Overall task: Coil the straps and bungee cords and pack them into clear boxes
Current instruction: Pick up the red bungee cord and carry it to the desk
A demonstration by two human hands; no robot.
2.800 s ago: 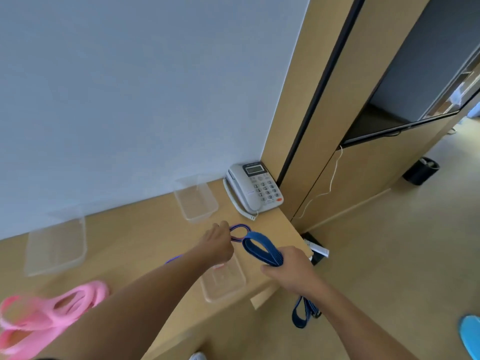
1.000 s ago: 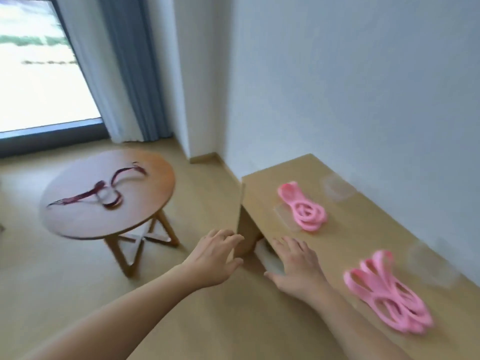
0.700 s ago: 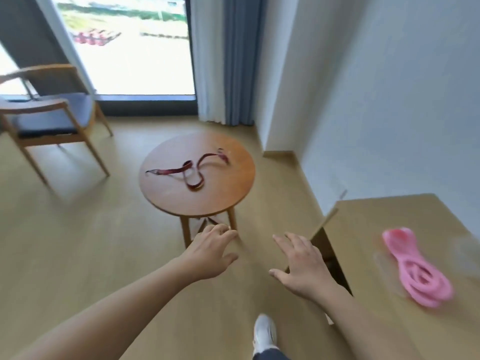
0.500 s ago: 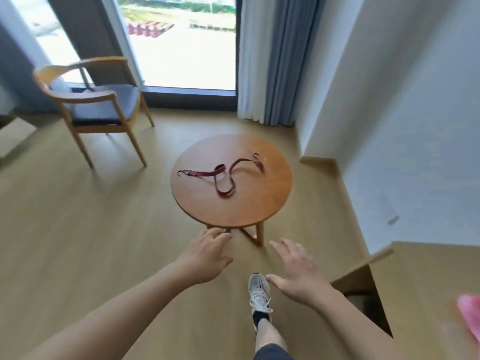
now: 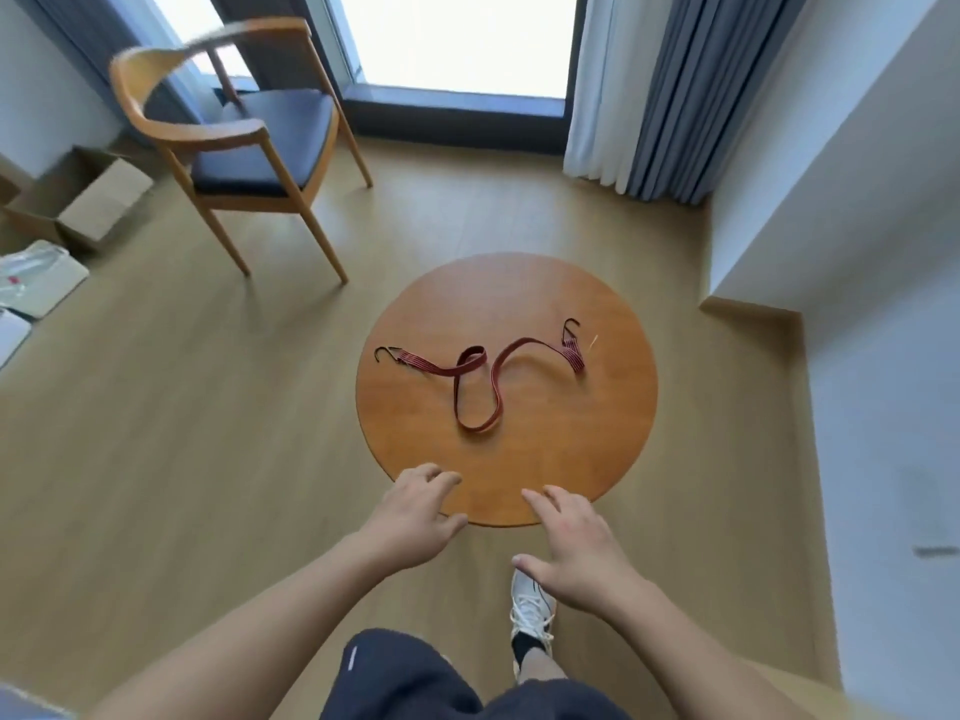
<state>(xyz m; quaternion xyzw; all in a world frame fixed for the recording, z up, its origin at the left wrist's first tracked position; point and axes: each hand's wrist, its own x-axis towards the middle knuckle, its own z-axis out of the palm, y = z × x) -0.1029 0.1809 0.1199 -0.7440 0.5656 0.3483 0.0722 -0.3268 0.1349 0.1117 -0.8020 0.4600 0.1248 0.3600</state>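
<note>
L hand (image 5: pixel 413 517) & R hand (image 5: pixel 576 545): both empty, fingers loose, over near rim of round table (image 5: pixel 613 459). Red bungee cord (image 5: pixel 475 387) lies uncoiled mid-table, ahead of both hands, long axis running L–R, hook at each end. Neither hand clearly nearer.

Blue strap gone — left hand (image 5: pixel 415 517), right hand (image 5: pixel 576 543) empty, now at round table (image 5: pixel 571 459) w/ bungee cord (image 5: pixel 475 392).

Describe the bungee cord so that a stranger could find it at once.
Before the window stands a round wooden table, right of the armchair. On it lies the bungee cord: flat, dark red, loosely snaked, with a black hook at each end.
</note>
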